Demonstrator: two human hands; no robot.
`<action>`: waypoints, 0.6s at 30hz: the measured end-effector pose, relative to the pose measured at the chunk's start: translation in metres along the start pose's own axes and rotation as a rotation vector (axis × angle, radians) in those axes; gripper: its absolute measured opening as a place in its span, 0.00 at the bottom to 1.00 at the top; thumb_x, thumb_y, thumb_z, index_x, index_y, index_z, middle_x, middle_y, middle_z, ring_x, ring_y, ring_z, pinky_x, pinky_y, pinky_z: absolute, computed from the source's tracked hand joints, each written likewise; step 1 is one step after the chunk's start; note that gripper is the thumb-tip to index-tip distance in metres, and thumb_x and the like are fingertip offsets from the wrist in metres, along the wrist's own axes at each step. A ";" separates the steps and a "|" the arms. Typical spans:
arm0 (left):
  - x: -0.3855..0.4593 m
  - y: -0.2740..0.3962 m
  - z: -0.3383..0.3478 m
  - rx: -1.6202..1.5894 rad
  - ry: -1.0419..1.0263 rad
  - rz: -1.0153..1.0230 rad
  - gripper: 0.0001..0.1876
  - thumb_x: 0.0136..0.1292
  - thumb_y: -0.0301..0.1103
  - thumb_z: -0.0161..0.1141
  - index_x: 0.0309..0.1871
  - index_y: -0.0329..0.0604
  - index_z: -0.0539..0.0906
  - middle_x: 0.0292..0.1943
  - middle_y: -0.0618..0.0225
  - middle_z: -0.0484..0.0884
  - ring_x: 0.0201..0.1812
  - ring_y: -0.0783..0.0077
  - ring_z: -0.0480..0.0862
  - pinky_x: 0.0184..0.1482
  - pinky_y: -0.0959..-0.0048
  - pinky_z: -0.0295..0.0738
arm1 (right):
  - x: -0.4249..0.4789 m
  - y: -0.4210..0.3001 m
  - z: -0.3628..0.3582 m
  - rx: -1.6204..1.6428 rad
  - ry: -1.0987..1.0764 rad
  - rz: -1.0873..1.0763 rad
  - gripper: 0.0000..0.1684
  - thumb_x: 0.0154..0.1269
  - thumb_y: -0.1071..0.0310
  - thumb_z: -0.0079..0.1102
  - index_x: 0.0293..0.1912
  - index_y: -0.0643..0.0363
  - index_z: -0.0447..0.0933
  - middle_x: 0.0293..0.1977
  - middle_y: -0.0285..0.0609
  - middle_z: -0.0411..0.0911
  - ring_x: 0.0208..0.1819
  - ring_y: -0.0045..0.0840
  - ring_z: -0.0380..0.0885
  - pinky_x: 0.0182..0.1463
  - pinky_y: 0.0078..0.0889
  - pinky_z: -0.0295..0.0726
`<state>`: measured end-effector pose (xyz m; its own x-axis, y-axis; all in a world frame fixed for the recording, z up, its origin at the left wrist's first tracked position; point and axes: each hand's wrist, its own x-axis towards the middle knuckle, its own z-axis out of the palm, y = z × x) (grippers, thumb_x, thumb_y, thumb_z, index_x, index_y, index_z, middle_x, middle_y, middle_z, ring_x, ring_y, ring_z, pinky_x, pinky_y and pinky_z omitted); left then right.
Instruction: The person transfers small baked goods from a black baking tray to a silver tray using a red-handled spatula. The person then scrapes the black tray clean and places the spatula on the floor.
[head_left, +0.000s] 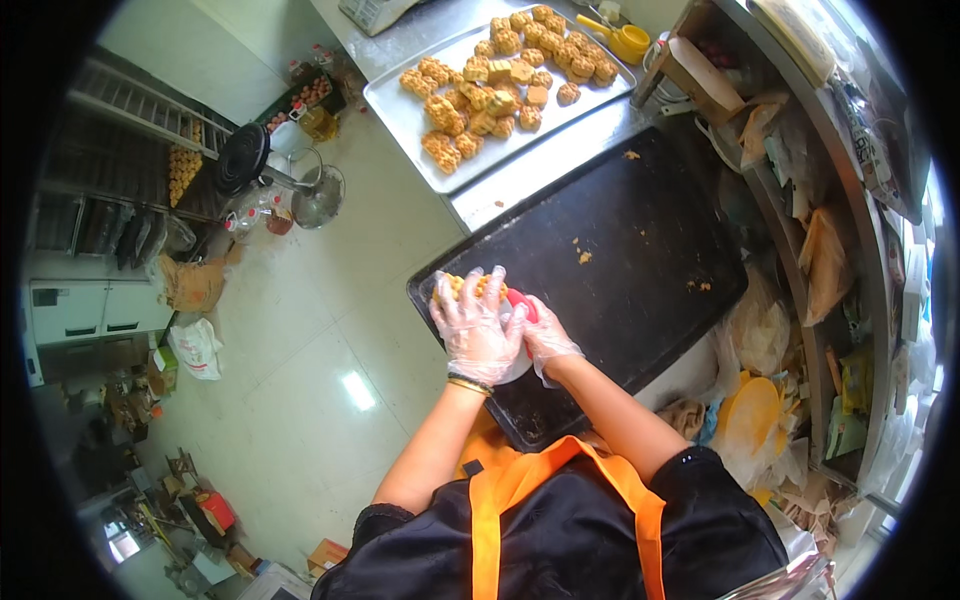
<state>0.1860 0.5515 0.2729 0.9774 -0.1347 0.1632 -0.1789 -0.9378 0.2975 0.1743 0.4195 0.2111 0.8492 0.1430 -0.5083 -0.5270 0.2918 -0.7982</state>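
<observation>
A clear plastic glove covers my left hand, whose fingers are spread over golden-brown, lumpy baked pieces at the near left corner of a black baking tray. My right hand, gloved the same way, grips the red handle of a tool right beside them. A pale, flat part shows below my hands; whether it belongs to that tool I cannot tell. My left palm hides most of the pieces under it. Crumbs lie scattered on the black tray.
Beyond the black tray, a silver tray bears many similar baked pieces. A yellow ladle-like scoop lies behind it. Cluttered shelves run along the right. Tiled floor and a round-seated stool are at the left.
</observation>
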 end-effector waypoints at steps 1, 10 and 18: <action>0.002 0.000 0.003 0.000 -0.028 -0.015 0.31 0.69 0.54 0.60 0.72 0.54 0.77 0.70 0.55 0.72 0.75 0.34 0.61 0.75 0.34 0.52 | 0.001 -0.002 0.001 -0.011 0.015 0.016 0.21 0.73 0.62 0.65 0.61 0.55 0.76 0.47 0.33 0.79 0.46 0.17 0.75 0.51 0.22 0.76; 0.009 -0.019 0.020 -0.204 0.141 -0.036 0.29 0.64 0.46 0.67 0.67 0.50 0.79 0.72 0.48 0.68 0.73 0.30 0.61 0.77 0.32 0.52 | 0.016 0.020 0.012 -0.010 0.078 -0.119 0.14 0.77 0.66 0.62 0.58 0.58 0.76 0.47 0.33 0.80 0.49 0.14 0.75 0.56 0.24 0.77; 0.021 -0.013 -0.024 -0.192 0.140 0.019 0.27 0.66 0.41 0.65 0.69 0.47 0.78 0.67 0.50 0.72 0.72 0.31 0.63 0.78 0.35 0.51 | 0.009 -0.005 0.030 0.108 0.027 -0.141 0.15 0.75 0.68 0.63 0.57 0.58 0.75 0.48 0.32 0.78 0.50 0.15 0.74 0.57 0.23 0.77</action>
<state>0.2066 0.5689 0.2952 0.9508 -0.0930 0.2956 -0.2281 -0.8557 0.4645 0.1858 0.4481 0.2198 0.9124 0.0685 -0.4034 -0.3947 0.4076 -0.8234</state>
